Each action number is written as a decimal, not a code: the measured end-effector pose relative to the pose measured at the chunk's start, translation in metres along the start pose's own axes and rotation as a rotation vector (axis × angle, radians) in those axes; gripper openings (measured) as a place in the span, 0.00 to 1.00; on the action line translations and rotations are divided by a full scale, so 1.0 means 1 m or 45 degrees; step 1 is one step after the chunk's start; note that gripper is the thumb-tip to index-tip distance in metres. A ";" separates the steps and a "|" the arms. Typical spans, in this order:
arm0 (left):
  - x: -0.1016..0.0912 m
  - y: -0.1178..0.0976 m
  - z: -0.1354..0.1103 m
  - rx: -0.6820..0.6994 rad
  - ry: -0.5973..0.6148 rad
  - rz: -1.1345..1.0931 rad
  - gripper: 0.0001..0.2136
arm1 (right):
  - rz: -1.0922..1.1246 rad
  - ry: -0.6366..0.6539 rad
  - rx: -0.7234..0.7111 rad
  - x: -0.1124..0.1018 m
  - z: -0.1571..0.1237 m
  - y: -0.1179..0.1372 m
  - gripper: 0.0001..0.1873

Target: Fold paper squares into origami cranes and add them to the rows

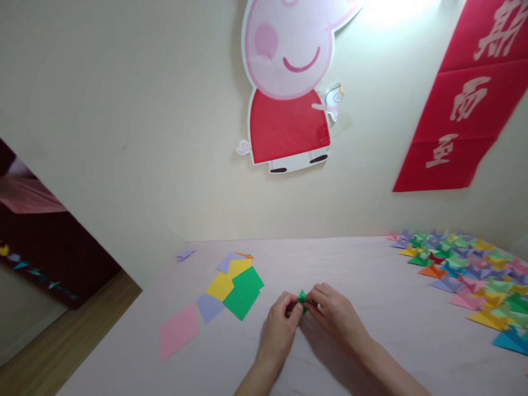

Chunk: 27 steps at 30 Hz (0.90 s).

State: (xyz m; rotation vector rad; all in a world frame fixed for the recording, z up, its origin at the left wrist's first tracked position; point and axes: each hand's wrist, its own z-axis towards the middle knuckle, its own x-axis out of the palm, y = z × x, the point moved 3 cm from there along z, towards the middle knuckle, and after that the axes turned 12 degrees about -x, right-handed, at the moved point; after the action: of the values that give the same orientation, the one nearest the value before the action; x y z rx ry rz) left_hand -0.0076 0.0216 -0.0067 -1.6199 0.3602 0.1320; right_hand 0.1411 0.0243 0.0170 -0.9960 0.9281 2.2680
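Forearms (pixel 260 374) convergent | hands (pixel 281 322) pinching green paper (pixel 302 296) | tip upward in view, long axis likewise

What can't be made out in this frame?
Green paper, head view: fold details, small, partly behind fingers.
Figure, head view: top of head, cut off by upper edge.
Banner, head view: upper part, same edge.
Folded papers, head view: exact count, far ones overlapping, too small.

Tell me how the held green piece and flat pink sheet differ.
The green piece is small and folded; the pink sheet is larger and flat. The left hand and right hand pinch the green piece, while the pink sheet rests on the cloth. Both look like paper.
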 end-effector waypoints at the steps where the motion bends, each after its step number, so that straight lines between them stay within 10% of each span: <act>1: 0.000 0.000 0.000 0.004 0.018 -0.019 0.08 | 0.000 0.023 0.022 0.001 0.000 0.001 0.08; 8: 0.000 0.005 -0.001 -0.119 0.009 -0.055 0.12 | 0.037 0.086 0.156 -0.012 0.004 -0.002 0.08; 18: 0.003 0.014 0.001 -0.139 -0.054 -0.009 0.11 | -0.910 0.075 0.869 -0.142 0.031 -0.212 0.10; 27: 0.004 0.026 0.004 -0.172 -0.061 -0.061 0.13 | -1.018 0.172 0.892 -0.143 0.014 -0.270 0.15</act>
State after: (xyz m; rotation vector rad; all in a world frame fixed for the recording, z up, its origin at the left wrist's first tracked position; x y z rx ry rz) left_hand -0.0115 0.0238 -0.0331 -1.7545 0.2807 0.1615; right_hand 0.3999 0.1867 0.0310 -0.9510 1.0234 1.1100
